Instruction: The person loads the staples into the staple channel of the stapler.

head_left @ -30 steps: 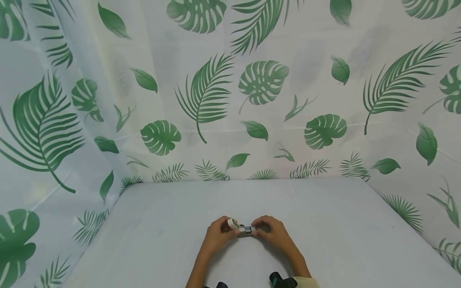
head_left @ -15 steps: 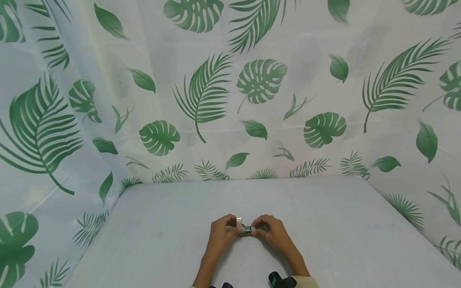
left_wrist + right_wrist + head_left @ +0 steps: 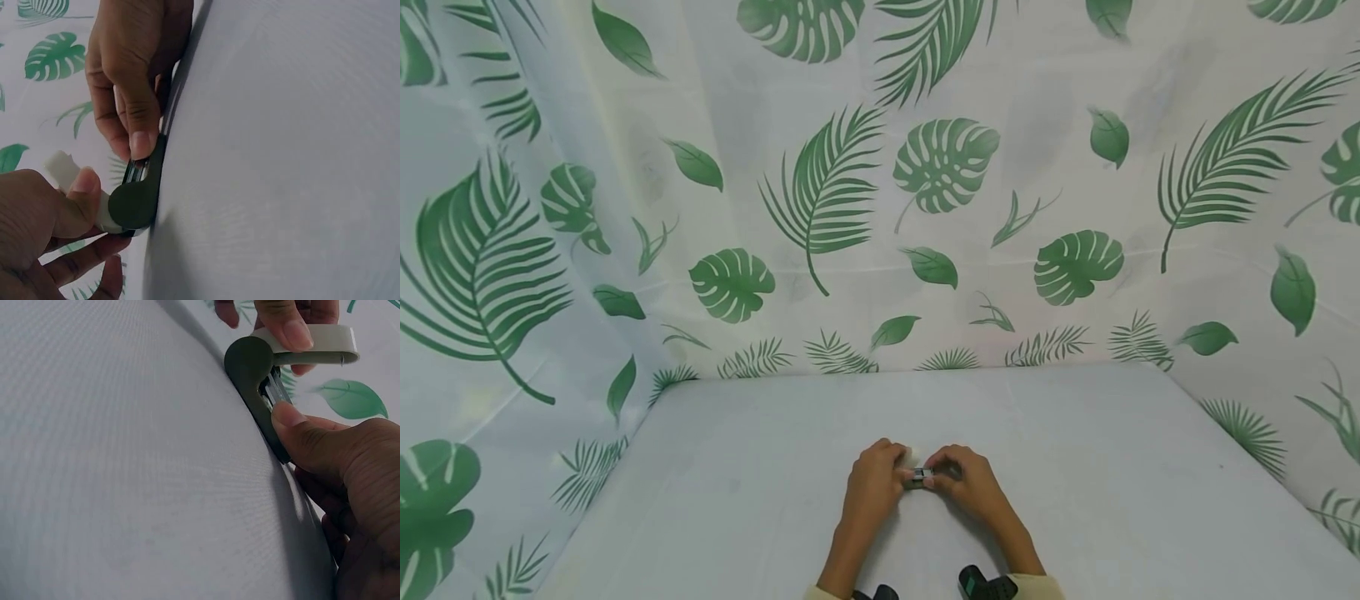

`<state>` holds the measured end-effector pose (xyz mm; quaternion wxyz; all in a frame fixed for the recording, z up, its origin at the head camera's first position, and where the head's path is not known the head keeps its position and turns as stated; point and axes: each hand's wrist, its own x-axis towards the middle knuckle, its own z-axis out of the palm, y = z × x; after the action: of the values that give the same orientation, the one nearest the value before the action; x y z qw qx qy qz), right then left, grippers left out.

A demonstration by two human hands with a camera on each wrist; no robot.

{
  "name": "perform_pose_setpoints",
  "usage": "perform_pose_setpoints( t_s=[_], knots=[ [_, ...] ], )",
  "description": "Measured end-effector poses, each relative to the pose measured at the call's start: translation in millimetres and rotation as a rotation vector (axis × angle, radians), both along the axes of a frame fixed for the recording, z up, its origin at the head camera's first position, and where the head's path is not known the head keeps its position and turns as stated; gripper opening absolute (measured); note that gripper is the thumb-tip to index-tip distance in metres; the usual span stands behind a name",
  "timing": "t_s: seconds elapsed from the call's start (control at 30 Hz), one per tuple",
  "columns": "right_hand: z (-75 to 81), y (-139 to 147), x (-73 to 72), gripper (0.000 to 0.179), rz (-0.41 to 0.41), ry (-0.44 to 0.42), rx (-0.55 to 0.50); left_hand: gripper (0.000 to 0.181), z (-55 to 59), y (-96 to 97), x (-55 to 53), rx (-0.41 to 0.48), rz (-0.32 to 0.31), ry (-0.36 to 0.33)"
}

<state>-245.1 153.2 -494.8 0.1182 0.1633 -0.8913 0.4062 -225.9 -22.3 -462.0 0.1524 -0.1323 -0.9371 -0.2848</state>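
Note:
A small stapler [image 3: 918,478] stands on the white table between the two hands, opened up. It has a dark green base [image 3: 249,365] and a cream top arm [image 3: 325,339] swung up from it, with a metal channel [image 3: 279,389] showing in between. My left hand [image 3: 872,485] pinches the cream arm near the hinge, thumb on one face and fingers behind. At the other end, my right hand [image 3: 973,487] grips the base and channel, its thumb [image 3: 290,417] lying against the metal. In the head view the fingers cover much of the stapler.
The white-covered table [image 3: 760,467] spreads around the hands. A white curtain [image 3: 850,317] printed with green leaves hangs behind the table and at both sides. Dark wrist-worn devices [image 3: 988,583] show by the sleeves at the bottom edge.
My left hand has moved right and slightly forward over the stapler, turning the cream arm, which now shows less in the head view. The right hand keeps its place at the stapler's other end.

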Motion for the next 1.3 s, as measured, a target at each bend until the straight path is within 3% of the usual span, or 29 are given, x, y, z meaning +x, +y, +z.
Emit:
perform_pose_setpoints(
  t_s=[0.27, 0.43, 0.53, 0.67, 0.8, 0.97, 1.07, 1.3],
  knots=[
    [-2.1, -1, -0.1, 0.019, -0.044, -0.018, 0.002, 0.031, -6.8, 6.7, -0.7, -0.036, 0.015, 0.043],
    [-2.7, -3, -0.1, 0.019, -0.062, -0.021, -0.021, 0.032, -8.7, 6.5, -2.2, -0.023, 0.022, 0.019],
    [-1.7, -3, 0.2, 0.019, -0.045, -0.031, -0.03, 0.032, -9.6, 0.5, -1.9, 0.065, -0.004, -0.057],
    [0.4, -1, 1.4, 0.022, -0.016, -0.091, -0.025, 0.028, -13.4, -12.7, -0.5, 0.268, -0.088, -0.161],
    [3.2, 0, 2.3, 0.022, -0.026, -0.168, -0.044, 0.023, -16.8, -21.2, -0.4, 0.386, -0.145, -0.179],
    [4.0, -3, 1.6, 0.033, -0.087, -0.196, -0.088, 0.019, -18.0, -22.7, -1.9, 0.4, -0.127, -0.16],
    [2.2, -7, 0.7, 0.031, -0.114, -0.18, -0.087, 0.019, -17.8, -22.6, -1.8, 0.395, -0.114, -0.161],
    [1.7, -6, 0.8, 0.024, -0.099, -0.155, -0.117, 0.019, -19.2, -20.8, -1.4, 0.375, -0.109, -0.166]
  ],
)
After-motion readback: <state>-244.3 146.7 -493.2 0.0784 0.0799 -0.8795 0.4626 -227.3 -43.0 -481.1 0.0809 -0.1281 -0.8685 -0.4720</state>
